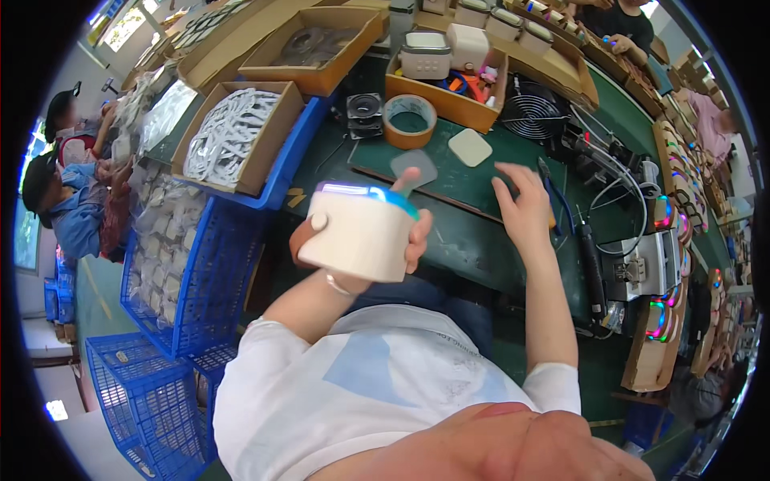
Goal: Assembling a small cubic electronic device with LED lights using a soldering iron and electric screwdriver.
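Observation:
My left hand (419, 236) is closed around a cream rounded-box device, like a small portable speaker (358, 236), held up over the table's near edge. A band along its top glows blue, teal and violet. A round knob and a brown strap show on its left side. My right hand (525, 204) hovers over the green table with fingers apart and nothing in it. Close to its right lies a pair of pliers (555, 188). Left of that hand, a cream square cover (470, 147) and a grey square pad (414, 168) lie on the mat.
A roll of tape (409, 122) and a carton of white cables (233, 136) stand ahead. A black screwdriver-like tool (592, 268) and a metal fixture (644, 264) are at right. Blue crates (200, 272) stand at left. Lit devices (659, 319) line the right. Other people work nearby.

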`<act>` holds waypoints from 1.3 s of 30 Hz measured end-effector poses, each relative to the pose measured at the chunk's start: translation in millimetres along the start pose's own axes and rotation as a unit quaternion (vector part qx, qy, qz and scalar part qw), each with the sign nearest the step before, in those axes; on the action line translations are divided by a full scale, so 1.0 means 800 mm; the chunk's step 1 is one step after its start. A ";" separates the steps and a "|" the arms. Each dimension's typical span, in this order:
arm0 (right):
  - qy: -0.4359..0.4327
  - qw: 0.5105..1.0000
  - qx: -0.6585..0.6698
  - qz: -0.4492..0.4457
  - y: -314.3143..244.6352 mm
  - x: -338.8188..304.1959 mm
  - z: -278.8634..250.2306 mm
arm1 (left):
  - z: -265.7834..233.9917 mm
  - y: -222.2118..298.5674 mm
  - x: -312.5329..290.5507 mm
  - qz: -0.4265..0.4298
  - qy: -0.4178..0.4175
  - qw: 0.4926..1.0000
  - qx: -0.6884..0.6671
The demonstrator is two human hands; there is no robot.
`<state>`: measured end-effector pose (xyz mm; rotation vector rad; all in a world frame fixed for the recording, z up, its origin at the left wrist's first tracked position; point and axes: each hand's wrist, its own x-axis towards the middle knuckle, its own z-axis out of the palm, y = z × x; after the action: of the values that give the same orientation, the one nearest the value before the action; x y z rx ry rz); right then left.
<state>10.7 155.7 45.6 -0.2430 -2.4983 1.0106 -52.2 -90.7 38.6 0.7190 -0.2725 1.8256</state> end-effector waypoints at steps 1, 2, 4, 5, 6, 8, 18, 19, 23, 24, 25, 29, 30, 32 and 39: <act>0.012 0.996 -0.060 -0.058 0.004 0.009 0.012 | 0.009 -0.009 -0.006 -0.021 0.164 0.973 0.159; 0.031 0.986 -0.117 -0.115 0.011 0.021 0.023 | 0.024 -0.011 0.003 -0.044 0.319 0.894 0.312; 0.007 0.985 -0.145 -0.090 0.016 0.036 0.045 | 0.005 -0.002 0.007 -0.062 0.133 0.728 0.670; 0.010 0.982 -0.163 -0.096 0.020 0.042 0.052 | -0.004 -0.008 0.004 -0.075 0.166 0.847 0.500; 0.013 0.978 -0.182 -0.097 0.023 0.042 0.057 | 0.010 -0.013 0.005 -0.081 0.225 0.926 0.292; 0.007 0.981 -0.169 -0.091 0.027 0.047 0.061 | 0.024 -0.025 0.010 0.003 0.117 0.991 0.071; 0.029 0.995 0.076 0.059 0.036 0.010 -0.009 | -0.052 -0.075 0.029 -0.090 0.123 0.552 0.820; 0.023 0.992 0.121 0.034 0.031 0.000 -0.019 | -0.051 -0.076 0.030 -0.072 0.127 0.548 0.824; -0.062 0.996 0.045 -0.046 -0.009 -0.052 -0.066 | -0.059 -0.077 0.026 -0.109 0.146 0.532 0.827; -0.086 0.993 0.034 -0.067 -0.016 -0.062 -0.069 | -0.059 -0.073 0.026 -0.129 0.149 0.531 0.824; -0.112 0.990 0.009 -0.082 -0.021 -0.073 -0.073 | -0.060 -0.074 0.025 -0.131 0.156 0.541 0.816; -0.131 0.986 -0.042 -0.098 -0.036 -0.094 -0.076 | -0.066 -0.075 0.025 -0.080 0.129 0.570 0.808; -0.129 0.983 -0.067 -0.113 -0.037 -0.097 -0.078 | -0.066 -0.075 0.023 -0.080 0.129 0.569 0.808; -0.137 0.982 -0.069 -0.108 -0.041 -0.102 -0.084 | -0.065 -0.074 0.021 -0.090 0.158 0.606 0.775; -0.172 0.976 -0.078 -0.104 -0.045 -0.107 -0.082 | -0.069 -0.070 0.018 -0.075 0.127 0.607 0.781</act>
<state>116.8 143.0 84.9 0.1600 -2.8453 0.8284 -23.0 -30.9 -4.8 1.4889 1.7764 1.5769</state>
